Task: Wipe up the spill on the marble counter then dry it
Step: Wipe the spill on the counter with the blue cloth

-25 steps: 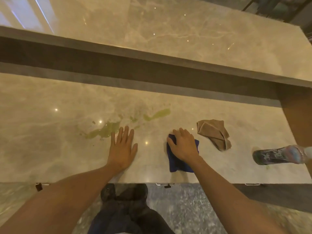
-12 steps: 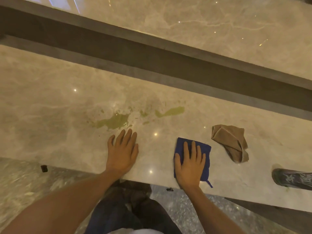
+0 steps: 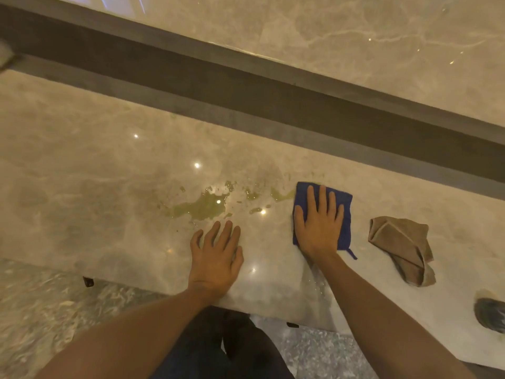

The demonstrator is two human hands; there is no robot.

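Person, seen from a head-worn camera.
Arms: two, bare from the lower frame edge to the wrists; no sleeve shows.
Left hand (image 3: 216, 258): bare, five digits, short nails; ungloved.
Right hand (image 3: 318, 222): bare, ungloved; wrist unadorned.
Lower body: dark garment (image 3: 218, 348) between the forearms, probably navy or black trousers, though dim light blurs colour and folds.
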